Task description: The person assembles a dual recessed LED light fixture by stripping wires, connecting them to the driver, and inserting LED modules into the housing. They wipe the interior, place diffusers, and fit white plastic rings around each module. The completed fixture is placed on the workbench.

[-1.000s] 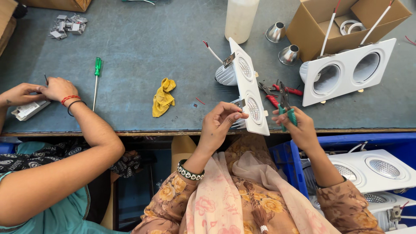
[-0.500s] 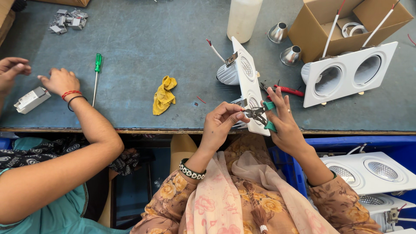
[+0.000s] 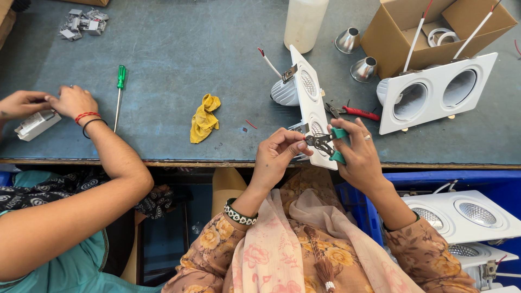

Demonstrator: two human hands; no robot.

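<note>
White light fitting [image 3: 312, 111]; teal-handled pliers [image 3: 332, 144]; yellow rag [image 3: 204, 118]; green screwdriver [image 3: 120, 87]; grey-blue table [image 3: 190, 49].

Your white twin-lamp fixture [image 3: 310, 108] stands on edge on the worktop [image 3: 179, 49], its near end at the front edge, its two round lamp faces turned right and a ribbed grey heat sink with a red-tipped wire on its left side. Your green-handled pliers [image 3: 327, 144] lie across its near end, their metal tip pointing left at a spring clip.

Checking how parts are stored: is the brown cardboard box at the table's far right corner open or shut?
Open. The brown cardboard box has its flaps folded outward, and white rings and red-tipped white wires show inside.
</note>
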